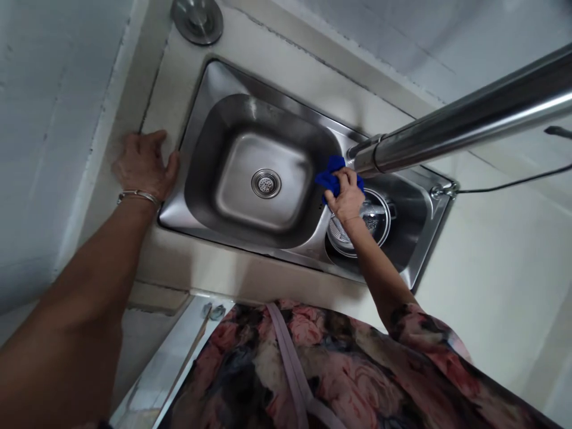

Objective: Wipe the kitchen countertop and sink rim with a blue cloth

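Observation:
My right hand [347, 199] grips a crumpled blue cloth [330, 177]. The cloth lies against the divider between the two bowls of a stainless steel sink [210, 223], close to the faucet base. Below that hand, in the smaller right bowl, sits a round metal pot or strainer [382, 229] with a shiny rim, partly covered by my hand and forearm. My left hand [145, 164] rests on the pale countertop just left of the sink, fingers spread, holding nothing. A bracelet circles that wrist.
A thick steel pipe-like faucet [465, 125] slants from behind the divider to the upper right. The large left bowl has a round drain [266, 183]. A round metal object [198, 21] stands at the back left corner. A thin dark cable [513, 183] runs off right.

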A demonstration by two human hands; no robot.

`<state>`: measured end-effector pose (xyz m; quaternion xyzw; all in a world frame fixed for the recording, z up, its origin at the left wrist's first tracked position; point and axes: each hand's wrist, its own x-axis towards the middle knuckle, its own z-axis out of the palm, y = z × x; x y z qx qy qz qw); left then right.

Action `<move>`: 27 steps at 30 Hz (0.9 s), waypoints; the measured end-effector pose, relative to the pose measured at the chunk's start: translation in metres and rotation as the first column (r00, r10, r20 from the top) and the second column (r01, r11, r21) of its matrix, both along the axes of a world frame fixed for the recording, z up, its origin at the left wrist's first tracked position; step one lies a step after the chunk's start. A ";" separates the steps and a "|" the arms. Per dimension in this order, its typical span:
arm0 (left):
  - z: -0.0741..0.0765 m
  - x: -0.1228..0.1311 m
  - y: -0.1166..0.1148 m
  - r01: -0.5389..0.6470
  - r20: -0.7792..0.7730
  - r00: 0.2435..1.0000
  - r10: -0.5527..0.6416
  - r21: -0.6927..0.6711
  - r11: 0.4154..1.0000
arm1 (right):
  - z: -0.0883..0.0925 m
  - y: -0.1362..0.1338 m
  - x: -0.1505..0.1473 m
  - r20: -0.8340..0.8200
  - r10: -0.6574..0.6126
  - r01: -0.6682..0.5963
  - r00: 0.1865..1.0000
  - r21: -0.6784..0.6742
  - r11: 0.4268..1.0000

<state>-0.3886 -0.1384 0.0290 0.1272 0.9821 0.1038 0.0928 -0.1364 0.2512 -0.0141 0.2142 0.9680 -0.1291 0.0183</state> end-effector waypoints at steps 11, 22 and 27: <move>-0.001 -0.001 -0.001 -0.020 -0.002 1.000 0.020 0.012 1.000 | 0.021 -0.084 0.100 0.208 0.482 -0.455 0.851 -0.167 0.875; -0.013 -0.009 -0.006 -0.013 0.005 1.000 0.013 0.063 0.998 | 0.038 0.005 -0.072 0.331 0.344 -0.421 0.878 0.196 0.886; -0.014 -0.008 -0.007 -0.022 -0.015 1.000 0.023 0.055 0.998 | 0.051 0.009 -0.131 0.120 0.385 -0.403 0.915 0.319 0.858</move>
